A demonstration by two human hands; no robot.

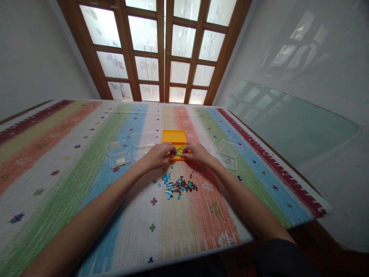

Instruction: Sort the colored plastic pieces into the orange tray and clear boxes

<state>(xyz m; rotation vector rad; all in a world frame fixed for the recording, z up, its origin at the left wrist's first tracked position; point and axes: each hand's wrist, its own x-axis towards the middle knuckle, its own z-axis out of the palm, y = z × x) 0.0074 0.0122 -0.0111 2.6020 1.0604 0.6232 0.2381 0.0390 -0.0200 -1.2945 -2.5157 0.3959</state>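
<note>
An open orange plastic case [174, 136] sits in the middle of the table, its lid tilted up at the back and small green pieces [179, 149] in its tray. My left hand [160, 155] reaches over the tray's left side, fingers curled together. From the right, my right hand [197, 152] rests at the other side of the tray with its fingertips pinched. Anything between the fingers of either hand is too small to make out. Nearer to me lies a loose pile of small brown building bricks [182, 185] and blue building bricks [166, 177], with a few green ones among them.
To the left stand two open clear plastic boxes, one [112, 163] with a pale piece inside, the other [135, 154] partly behind my left hand. Another open clear box [233, 163] is on the right. A striped tablecloth [138, 227] covers the table.
</note>
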